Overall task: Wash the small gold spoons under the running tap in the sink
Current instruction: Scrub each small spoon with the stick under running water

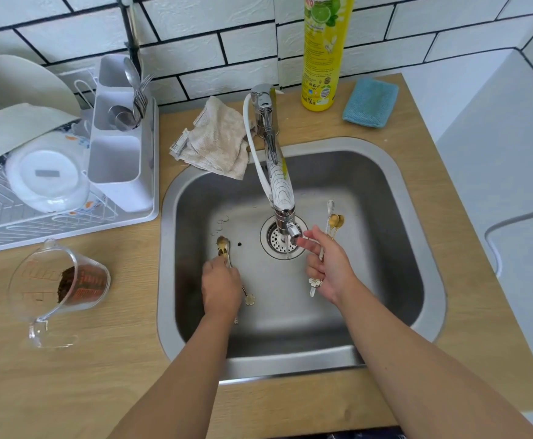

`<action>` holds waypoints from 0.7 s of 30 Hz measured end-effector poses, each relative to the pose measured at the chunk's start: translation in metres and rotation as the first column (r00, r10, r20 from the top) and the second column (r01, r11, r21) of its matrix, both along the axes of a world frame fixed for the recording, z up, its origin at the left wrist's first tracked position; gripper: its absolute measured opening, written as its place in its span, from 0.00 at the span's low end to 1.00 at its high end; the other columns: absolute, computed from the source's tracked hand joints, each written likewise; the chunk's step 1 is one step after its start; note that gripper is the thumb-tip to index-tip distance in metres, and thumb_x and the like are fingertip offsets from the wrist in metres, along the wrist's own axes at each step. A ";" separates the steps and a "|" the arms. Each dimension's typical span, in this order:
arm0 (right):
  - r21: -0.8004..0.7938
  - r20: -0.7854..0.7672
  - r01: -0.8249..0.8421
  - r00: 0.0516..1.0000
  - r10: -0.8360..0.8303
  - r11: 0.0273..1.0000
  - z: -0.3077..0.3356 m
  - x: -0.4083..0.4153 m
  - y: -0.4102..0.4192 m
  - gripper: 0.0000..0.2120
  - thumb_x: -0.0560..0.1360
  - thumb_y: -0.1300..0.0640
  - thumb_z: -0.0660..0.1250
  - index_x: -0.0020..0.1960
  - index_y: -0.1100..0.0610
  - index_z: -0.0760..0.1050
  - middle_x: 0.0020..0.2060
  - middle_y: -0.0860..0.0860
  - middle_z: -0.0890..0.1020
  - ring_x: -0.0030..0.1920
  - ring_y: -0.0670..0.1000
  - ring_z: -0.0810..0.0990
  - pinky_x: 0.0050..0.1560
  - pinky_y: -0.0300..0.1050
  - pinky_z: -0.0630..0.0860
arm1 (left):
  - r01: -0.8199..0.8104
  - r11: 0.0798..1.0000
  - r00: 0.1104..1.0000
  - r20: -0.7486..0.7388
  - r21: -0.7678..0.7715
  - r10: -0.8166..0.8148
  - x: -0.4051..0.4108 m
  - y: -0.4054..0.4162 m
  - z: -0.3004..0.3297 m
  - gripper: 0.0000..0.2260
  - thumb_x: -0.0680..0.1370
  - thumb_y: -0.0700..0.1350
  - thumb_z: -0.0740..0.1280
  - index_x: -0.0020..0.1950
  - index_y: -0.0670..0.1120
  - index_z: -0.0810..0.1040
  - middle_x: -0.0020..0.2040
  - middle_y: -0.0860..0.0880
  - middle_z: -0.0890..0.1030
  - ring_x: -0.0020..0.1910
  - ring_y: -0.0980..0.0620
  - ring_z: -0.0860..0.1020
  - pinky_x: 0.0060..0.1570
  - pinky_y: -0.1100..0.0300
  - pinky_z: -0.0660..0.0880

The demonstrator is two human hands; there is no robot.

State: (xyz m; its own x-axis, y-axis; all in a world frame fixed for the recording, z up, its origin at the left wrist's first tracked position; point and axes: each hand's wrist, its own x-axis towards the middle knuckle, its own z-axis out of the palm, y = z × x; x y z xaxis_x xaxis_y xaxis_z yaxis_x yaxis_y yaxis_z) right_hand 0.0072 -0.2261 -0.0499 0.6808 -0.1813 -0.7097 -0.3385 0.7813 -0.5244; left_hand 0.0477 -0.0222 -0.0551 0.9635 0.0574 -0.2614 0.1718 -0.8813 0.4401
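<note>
My left hand (221,288) pinched a dirty spoon (224,248); my right hand (330,269) clutched three spoons (335,221). I judged each bowl needed turning under the tap (285,217).

Counted from the tap (282,198): one sink (385,172) under it, with one drain (278,240) below the spout. Gold spoons: two bowls (336,220) show right of the tap, beside one silver spoon (330,206), and at least one (223,245) lies left of it; the exact number there is unclear. Two hands: left (221,288), right (330,267). Behind the tap: one cloth (217,137), one bottle (325,52), one sponge (371,101). Left of the tap: one rack (68,220), one caddy (118,147) with three compartments, one jug (59,282).
</note>
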 end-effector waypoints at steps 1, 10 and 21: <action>-0.008 -0.001 0.000 1.000 0.000 1.000 0.000 0.000 0.000 0.10 0.83 0.49 0.66 0.49 0.56 0.76 0.41 0.52 0.87 0.18 0.42 0.57 0.17 0.35 0.54 | -0.020 0.998 1.000 0.023 -0.065 0.021 -0.001 -0.003 0.000 0.12 0.81 0.38 0.59 0.62 0.38 0.77 0.57 0.37 0.77 0.56 0.38 0.75 0.57 0.51 0.70; -0.133 -0.033 -0.039 0.999 0.035 0.990 0.001 -0.001 0.003 0.10 0.82 0.50 0.68 0.55 0.57 0.77 0.43 0.50 0.89 0.19 0.42 0.58 0.18 0.36 0.55 | -0.234 0.700 0.917 -0.391 -0.675 -0.071 -0.029 -0.049 0.006 0.11 0.83 0.38 0.60 0.60 0.44 0.80 0.37 0.51 0.80 0.27 0.57 0.76 0.25 0.66 0.68; -0.307 -0.077 -0.166 0.986 0.150 0.937 0.003 -0.005 0.006 0.06 0.81 0.51 0.70 0.55 0.52 0.78 0.51 0.49 0.89 0.21 0.43 0.59 0.20 0.37 0.58 | -0.236 0.662 0.916 -0.390 -0.712 -0.093 -0.029 -0.036 0.005 0.09 0.82 0.38 0.61 0.58 0.46 0.79 0.41 0.46 0.81 0.30 0.51 0.79 0.31 0.61 0.76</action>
